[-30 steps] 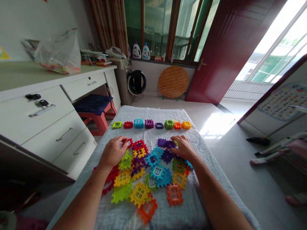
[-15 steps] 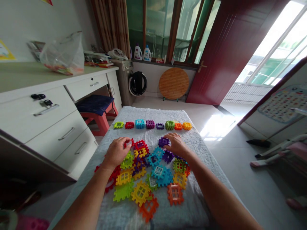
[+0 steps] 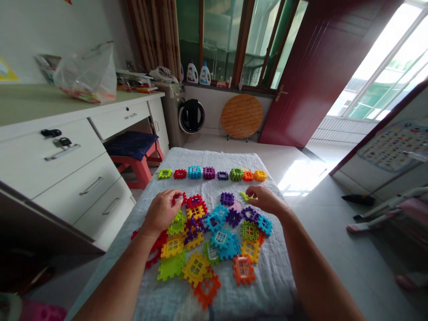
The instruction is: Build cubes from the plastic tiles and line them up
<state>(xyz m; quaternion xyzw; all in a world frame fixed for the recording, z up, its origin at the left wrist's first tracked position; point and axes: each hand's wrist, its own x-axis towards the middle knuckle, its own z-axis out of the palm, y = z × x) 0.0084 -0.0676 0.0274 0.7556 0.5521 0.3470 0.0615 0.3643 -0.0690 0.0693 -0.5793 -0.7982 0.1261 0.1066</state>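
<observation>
A heap of colourful plastic window-shaped building tiles lies on a table covered with a pale cloth. My left hand rests at the heap's left edge, its fingers pinched on a red tile. My right hand is raised a little at the heap's far right side, fingers closed on a small lime-green tile. A purple tile lies just left of that hand. Farther back, a row of small assembled blocks in several colours stretches across the cloth.
A white desk with drawers stands to the left, a clear plastic bag on top. A red stool with a blue cushion sits beside it. A round wooden board leans on the far wall. A dark red door is at the right.
My right hand left the purple tile, moved right and lifted a lime-green tile. My left hand stayed on the red tile.
</observation>
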